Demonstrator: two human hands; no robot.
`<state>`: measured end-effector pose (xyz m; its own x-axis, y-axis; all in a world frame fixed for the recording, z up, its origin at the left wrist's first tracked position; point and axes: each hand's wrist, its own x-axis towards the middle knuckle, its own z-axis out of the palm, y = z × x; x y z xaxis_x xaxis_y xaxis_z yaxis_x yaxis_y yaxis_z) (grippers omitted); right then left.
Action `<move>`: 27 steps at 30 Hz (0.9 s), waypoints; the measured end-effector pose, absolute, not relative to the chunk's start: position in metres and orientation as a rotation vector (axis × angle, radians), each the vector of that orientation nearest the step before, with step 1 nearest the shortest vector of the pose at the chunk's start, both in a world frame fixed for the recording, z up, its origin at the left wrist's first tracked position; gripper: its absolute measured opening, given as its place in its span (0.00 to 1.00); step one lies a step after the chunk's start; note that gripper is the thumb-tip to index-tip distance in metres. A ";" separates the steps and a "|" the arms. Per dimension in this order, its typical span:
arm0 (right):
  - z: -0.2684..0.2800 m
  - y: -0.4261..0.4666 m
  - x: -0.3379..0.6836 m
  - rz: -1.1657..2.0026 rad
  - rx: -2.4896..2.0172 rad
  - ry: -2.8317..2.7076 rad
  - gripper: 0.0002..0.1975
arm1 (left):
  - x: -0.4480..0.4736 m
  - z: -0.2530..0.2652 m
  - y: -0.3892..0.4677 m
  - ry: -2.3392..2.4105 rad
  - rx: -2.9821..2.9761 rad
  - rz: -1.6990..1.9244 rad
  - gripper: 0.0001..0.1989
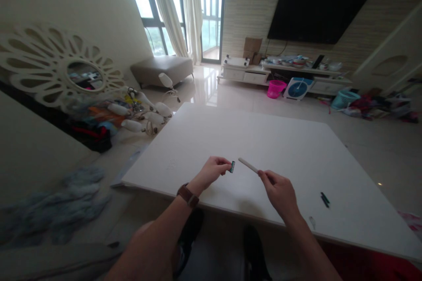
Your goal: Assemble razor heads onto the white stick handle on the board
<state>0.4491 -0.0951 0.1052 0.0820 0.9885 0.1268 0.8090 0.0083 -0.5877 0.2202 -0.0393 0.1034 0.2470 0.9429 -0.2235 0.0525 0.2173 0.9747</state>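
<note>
Between its thumb and fingers my left hand (216,167) pinches a small dark green and black piece (232,167) that looks like a razor cartridge. My right hand (277,189) is closed on one end of a slim light grey stick (248,165), like a handle. The stick's free end points up and left, close to the cartridge but apart from it. Both hands are over the white tabletop (257,136). To the right of my right hand lie two dark green strips (325,199), side by side. A small clear piece (312,222) sits near the table's front edge.
A chandelier with white shades (153,117) stands at the table's left side. Grey fluffy cloth (75,197) lies on the floor at left. Beyond the table are a bench (161,70), a pink basket (276,89), a blue fan (297,88) and a low cabinet (244,77).
</note>
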 end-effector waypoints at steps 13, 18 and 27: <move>0.108 -0.093 0.451 0.488 -1.737 -1.840 0.26 | 0.221 0.105 -0.040 1.092 1.134 0.887 0.09; 0.109 -0.092 0.452 0.338 -1.835 -1.756 0.24 | 0.221 0.107 -0.041 1.078 1.154 0.876 0.09; 0.107 -0.092 0.452 0.288 -1.833 -1.798 0.24 | 0.222 0.110 -0.041 1.095 1.184 0.851 0.08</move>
